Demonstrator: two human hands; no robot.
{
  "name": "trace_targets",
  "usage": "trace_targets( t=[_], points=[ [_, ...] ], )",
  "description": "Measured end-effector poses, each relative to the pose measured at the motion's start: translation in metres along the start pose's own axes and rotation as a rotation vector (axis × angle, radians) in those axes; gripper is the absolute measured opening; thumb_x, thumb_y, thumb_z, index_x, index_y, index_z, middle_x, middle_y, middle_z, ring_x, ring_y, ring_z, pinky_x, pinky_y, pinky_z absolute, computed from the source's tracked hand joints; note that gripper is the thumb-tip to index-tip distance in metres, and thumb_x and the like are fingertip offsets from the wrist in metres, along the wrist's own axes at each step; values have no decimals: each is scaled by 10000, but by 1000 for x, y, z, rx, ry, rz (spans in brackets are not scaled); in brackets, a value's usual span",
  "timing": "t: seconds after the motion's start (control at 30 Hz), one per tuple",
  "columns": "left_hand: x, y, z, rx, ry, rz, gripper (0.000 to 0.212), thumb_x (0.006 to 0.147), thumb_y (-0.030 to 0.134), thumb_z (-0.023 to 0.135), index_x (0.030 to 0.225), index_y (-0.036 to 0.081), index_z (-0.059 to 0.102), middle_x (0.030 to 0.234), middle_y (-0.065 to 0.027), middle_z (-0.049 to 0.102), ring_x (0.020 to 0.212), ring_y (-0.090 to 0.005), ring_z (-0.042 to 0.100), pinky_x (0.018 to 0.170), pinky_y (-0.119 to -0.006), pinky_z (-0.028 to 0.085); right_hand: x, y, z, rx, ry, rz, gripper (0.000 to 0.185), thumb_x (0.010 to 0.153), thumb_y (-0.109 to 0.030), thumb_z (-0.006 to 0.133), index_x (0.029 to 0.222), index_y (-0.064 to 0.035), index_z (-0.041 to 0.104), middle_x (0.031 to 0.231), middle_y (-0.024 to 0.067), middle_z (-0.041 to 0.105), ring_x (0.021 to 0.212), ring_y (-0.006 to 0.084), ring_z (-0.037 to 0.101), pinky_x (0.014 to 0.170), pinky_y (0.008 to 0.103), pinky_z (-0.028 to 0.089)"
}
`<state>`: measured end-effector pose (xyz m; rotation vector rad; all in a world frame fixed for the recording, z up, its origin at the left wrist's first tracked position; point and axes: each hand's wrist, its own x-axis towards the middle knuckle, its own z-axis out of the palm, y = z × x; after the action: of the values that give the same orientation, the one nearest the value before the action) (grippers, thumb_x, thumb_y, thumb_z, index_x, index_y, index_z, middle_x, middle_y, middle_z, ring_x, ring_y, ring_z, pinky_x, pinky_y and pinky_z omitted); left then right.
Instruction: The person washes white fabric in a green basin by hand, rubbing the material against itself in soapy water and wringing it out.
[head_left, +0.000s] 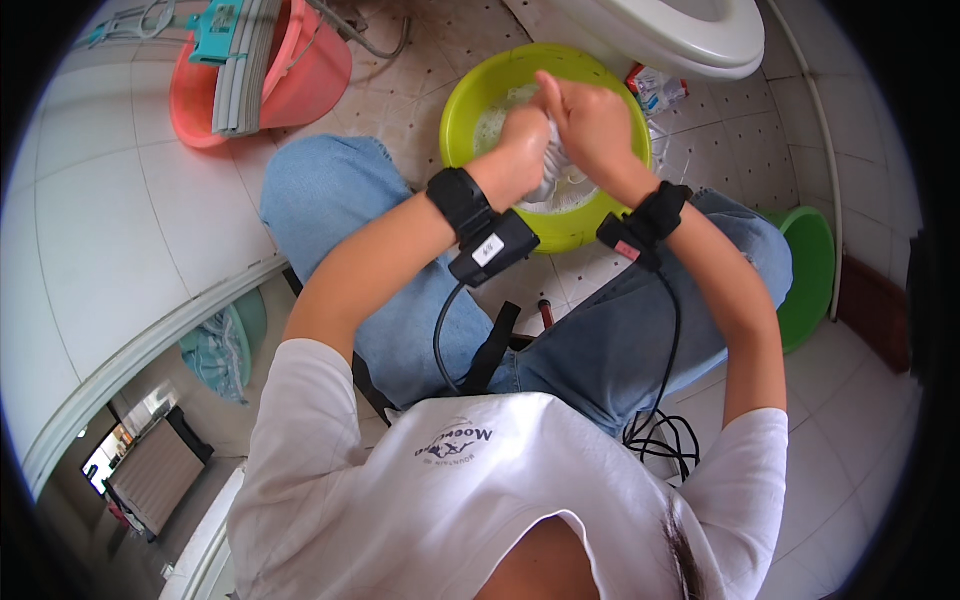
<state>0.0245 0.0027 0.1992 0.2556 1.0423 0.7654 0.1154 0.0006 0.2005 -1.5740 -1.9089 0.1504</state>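
Note:
A yellow-green plastic basin (459, 135) stands on the tiled floor before me, with soapy water and foam in it. Over it, my left hand (523, 146) is closed on a bunched white cloth (555, 169). My right hand (596, 124) grips the same cloth close beside the left, its thumb side towards the other fist. Part of the cloth hangs down between the hands into the basin; the rest is hidden by my fingers. Each wrist carries a black strap with a small cabled device.
A pink bucket (315, 82) with a teal-headed sponge mop (238, 75) stands far left. The white toilet (675, 37) overhangs the floor behind the basin, near a red-and-blue plastic packet (660, 91). A green basin (810, 277) leans at right; black cable (664, 442) lies coiled behind my thigh.

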Motion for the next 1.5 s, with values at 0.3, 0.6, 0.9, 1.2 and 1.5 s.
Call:
trace_targets(
  t=[0.3,0.6,0.9,1.2,1.5],
  points=[
    [-3,1,4,-107,-100,-61,245,879,268,348,796,88,492,748,-24,546,656,-134,535,602,-250,437,2,0,-3,-3,0,-8,351,811,-300,486,534,-90,536,494,118,511,452,284,516,401,362,388],
    [25,-2,-19,-227,-442,-113,252,865,258,391,804,59,534,719,-21,552,709,-124,547,585,-247,424,-4,-10,1,110,-18,-73,359,814,-286,482,542,-57,534,500,152,503,461,314,510,426,387,394],
    [55,23,-44,39,-298,-59,324,853,301,405,566,150,395,496,15,361,444,-116,359,412,-259,297,-17,-40,7,152,-52,-56,277,798,-247,501,592,-64,532,507,149,504,452,325,499,451,401,403],
    [7,-4,-12,215,-97,59,263,862,318,412,849,85,534,822,-21,555,750,-122,520,655,-289,422,2,-16,-12,115,19,170,303,820,-264,469,622,-49,545,522,154,512,453,311,513,428,387,399],
    [-5,-5,0,126,-117,15,347,858,340,427,1048,56,492,981,-57,556,867,-157,540,757,-277,437,19,-8,-26,109,46,269,435,843,-320,425,562,-6,534,552,205,504,500,367,499,473,428,385]
  ],
)
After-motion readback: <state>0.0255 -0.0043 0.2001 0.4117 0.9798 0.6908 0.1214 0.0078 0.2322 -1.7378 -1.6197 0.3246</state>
